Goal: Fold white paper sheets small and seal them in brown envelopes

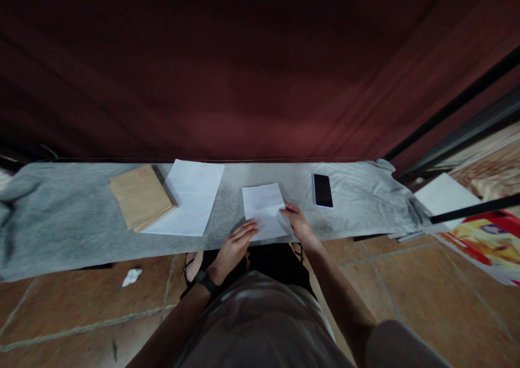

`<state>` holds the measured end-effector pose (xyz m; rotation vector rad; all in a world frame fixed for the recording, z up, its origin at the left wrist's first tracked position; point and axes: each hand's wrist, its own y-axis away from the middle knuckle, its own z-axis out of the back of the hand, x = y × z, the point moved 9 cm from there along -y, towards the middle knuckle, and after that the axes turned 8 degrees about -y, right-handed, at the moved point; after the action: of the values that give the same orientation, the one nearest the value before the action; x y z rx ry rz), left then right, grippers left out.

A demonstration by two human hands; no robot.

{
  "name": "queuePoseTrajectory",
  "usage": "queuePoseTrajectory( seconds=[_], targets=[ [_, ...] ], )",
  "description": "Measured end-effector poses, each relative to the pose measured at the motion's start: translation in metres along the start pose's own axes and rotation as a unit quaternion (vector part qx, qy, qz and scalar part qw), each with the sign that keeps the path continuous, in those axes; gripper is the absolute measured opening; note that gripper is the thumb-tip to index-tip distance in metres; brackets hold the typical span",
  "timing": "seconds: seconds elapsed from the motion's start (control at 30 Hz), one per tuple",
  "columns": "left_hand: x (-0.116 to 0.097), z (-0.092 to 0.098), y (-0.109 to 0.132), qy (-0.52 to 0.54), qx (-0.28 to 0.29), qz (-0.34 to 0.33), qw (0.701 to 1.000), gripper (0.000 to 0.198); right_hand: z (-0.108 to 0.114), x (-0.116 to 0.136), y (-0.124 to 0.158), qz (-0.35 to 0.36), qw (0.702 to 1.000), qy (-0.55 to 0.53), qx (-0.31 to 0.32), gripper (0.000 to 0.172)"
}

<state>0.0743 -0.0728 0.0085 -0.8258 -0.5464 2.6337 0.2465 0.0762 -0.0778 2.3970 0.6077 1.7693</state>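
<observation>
A white folded sheet of paper (266, 208) lies on the grey cloth in front of me. My left hand (236, 244) rests at its lower left corner, with the fingers stretched out over the paper's edge. At the right edge, my right hand (297, 220) pinches the paper between thumb and fingers. To the left are larger white sheets (195, 194), partly covered by a stack of brown paper envelopes (140, 197). A phone (323, 191) with a dark screen lies to the right of the folded paper.
The grey cloth (69, 216) covers a long, narrow surface along a dark red curtain (260, 86). Dark metal bars (459, 108) slant at the right, near a red and yellow box (487, 243). A crumpled white scrap (132, 276) lies on the tiled floor (77, 308).
</observation>
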Motion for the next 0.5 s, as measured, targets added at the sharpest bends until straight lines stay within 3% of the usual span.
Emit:
queuePoseTrajectory(
  seconds=[0.13,0.33,0.43,0.5],
  targets=[
    [0.004,0.010,0.001,-0.005,-0.030,0.020,0.999,0.037,-0.004,0.002,0.003,0.000,1.000,-0.025,0.001,0.029],
    [0.012,0.009,0.001,0.024,-0.021,0.061,0.998,0.046,-0.009,0.010,0.011,0.008,0.999,-0.047,0.020,0.030],
    [0.031,0.011,0.002,0.088,-0.072,0.159,0.981,0.045,-0.006,0.014,0.013,0.017,0.997,-0.073,0.005,0.032],
    [0.051,0.013,0.004,0.173,-0.131,0.259,0.941,0.040,-0.005,0.017,0.013,0.022,0.997,-0.080,-0.009,0.033]
  ],
)
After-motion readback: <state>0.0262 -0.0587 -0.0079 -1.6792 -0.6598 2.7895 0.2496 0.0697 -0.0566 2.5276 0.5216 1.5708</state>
